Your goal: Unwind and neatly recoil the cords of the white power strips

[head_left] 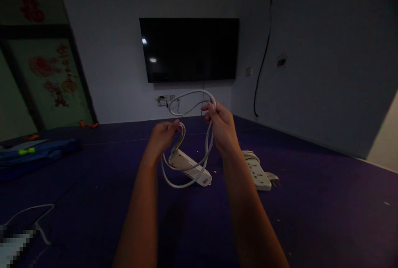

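Note:
My left hand (163, 135) is closed around a white cable (189, 93) near where it joins a white power strip (189, 168). My right hand (221, 127) is also closed on the same cable, pinching a raised loop of it a little higher and further away. The cable hangs in loops between and below both hands, and the power strip dangles tilted beneath them, above the dark purple floor (311, 210). Both forearms reach forward from the bottom of the view.
A second white power strip (258, 172) with its coiled cable lies on the floor right of my right arm. Another white cable (34, 214) lies at the lower left. A blue object (37, 156) sits at the left. A dark wall-mounted screen (189, 48) hangs ahead.

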Available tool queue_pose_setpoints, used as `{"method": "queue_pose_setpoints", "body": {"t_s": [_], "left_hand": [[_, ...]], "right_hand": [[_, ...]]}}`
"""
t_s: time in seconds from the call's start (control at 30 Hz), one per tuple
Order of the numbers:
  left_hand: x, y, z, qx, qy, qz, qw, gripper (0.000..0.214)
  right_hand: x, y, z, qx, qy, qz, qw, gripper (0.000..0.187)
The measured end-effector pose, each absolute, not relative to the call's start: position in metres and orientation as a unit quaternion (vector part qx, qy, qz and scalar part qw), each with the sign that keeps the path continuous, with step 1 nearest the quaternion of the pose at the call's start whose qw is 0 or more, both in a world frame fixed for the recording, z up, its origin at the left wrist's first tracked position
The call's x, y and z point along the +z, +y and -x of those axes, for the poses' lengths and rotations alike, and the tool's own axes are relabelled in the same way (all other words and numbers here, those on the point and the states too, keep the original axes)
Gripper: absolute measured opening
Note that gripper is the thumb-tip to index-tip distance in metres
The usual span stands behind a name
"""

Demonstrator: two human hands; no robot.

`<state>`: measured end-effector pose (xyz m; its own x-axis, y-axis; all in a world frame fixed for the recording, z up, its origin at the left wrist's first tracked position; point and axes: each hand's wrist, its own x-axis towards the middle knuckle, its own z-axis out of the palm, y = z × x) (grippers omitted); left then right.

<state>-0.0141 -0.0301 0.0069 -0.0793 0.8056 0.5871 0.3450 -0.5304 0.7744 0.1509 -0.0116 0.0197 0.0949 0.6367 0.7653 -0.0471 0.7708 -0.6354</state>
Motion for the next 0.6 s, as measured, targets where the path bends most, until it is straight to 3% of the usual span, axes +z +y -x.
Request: {"method": "queue_pose_setpoints", "body": {"t_s": [0.2, 0.37, 0.6], "left_hand": [[0.015, -0.047, 0.006, 0.494, 0.402, -0.743, 0.207, 0.031], [0.017, -0.048, 0.012, 0.469, 0.389, -0.784, 0.118, 0.017], [0.017, -0.046, 0.019, 0.525, 0.389, -0.753, 0.077, 0.017]], "right_hand": [[0.012, -0.005, -0.121, 0.233, -0.669, 0.201, 0.676, 0.043], [0.005, 0.000, -0.117, 0.297, -0.722, 0.179, 0.598, 0.047], [0.002, -0.002, -0.118, 0.303, -0.761, 0.228, 0.527, 0.055]]}}
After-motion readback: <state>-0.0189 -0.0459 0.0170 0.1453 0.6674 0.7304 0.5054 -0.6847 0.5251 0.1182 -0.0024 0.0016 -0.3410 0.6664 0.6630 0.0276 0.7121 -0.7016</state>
